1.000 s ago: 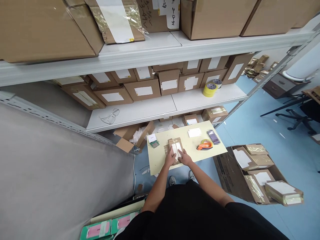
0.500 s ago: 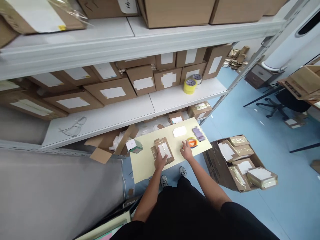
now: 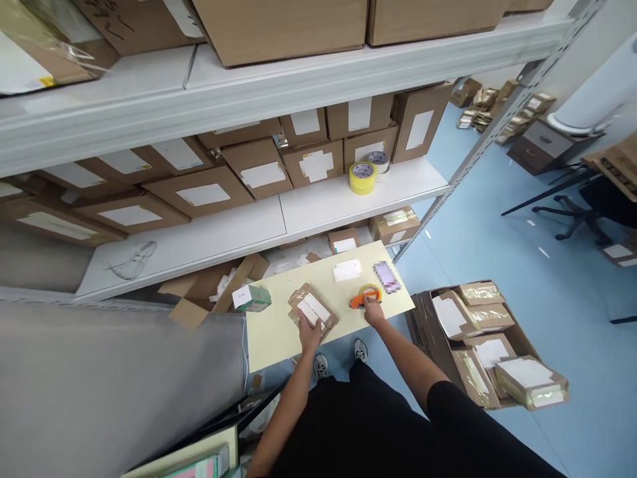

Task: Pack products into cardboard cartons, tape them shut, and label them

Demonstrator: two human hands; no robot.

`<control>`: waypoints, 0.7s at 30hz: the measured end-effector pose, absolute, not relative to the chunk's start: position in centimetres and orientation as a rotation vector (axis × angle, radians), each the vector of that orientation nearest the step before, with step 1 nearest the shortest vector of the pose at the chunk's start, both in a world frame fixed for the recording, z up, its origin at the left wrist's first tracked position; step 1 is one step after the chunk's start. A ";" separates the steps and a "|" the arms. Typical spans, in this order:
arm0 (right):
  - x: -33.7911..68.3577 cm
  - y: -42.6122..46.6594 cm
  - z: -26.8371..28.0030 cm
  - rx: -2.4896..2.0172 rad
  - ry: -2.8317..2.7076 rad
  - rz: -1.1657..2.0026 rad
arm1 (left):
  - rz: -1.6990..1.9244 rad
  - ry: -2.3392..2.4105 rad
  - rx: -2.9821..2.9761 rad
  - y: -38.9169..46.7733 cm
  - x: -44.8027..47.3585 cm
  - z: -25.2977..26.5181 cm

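– from the head view, where's the parcel?
– left of the middle of the bench, by the near edge. the left hand has its grip closed there, thumb on top, likely to steady it.
– and the right hand?
– its fingers bend onto the orange tape dispenser; i cannot tell whether that grip closes round it.
– the green box?
– far left, perhaps keeping space free.

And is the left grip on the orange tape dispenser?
No, the left grip is on the brown package, clear of the dispenser.
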State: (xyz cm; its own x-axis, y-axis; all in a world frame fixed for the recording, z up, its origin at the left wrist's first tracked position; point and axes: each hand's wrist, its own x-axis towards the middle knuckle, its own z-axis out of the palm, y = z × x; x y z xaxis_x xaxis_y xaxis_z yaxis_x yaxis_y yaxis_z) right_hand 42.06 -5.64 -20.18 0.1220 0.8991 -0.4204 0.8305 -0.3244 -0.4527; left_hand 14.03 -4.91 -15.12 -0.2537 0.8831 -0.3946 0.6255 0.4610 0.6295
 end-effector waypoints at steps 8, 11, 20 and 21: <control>44.2 -5.3 -21.2 -2.311 -1.811 0.992 | 0.310 2.146 1.272 -6.7 16.2 -15.1; 44.6 -5.1 -21.3 -2.279 -1.860 1.001 | 0.220 2.115 1.636 -7.0 13.9 -13.9; 44.4 -4.6 -20.1 -2.285 -1.850 1.024 | -0.439 1.476 2.377 -2.9 11.7 -11.1; 44.5 -4.7 -19.7 -2.272 -1.851 1.023 | -0.477 1.471 2.352 -2.6 12.1 -11.1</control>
State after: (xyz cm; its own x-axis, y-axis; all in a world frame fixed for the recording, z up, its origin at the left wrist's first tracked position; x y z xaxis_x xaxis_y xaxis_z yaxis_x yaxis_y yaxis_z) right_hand 44.53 -4.68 -19.70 0.0721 0.8850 -0.4599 0.8602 -0.2885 -0.4205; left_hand 12.05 -2.57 -11.13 0.4125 0.7958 -0.4433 0.9046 -0.4154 0.0960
